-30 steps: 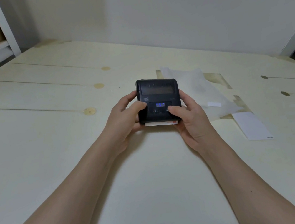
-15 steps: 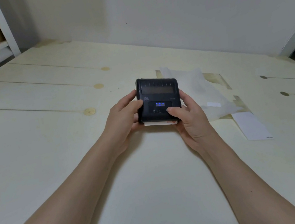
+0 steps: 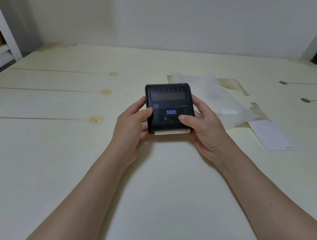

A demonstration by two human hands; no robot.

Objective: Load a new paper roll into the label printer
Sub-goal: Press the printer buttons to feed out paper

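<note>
While both hands are gripping it, the printer (image 3: 170, 105) is looking light & rigid. L hand (image 3: 131, 128) is clasping 9 o'clock side; R hand (image 3: 202, 125) is clasping 3 o'clock, thumb pressing near a button. Smooth plastic, prob slippery, so side holds are suiting it.

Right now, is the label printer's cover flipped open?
No, the label printer has its cover shut flat, with the left hand and right hand gripping its sides.
</note>
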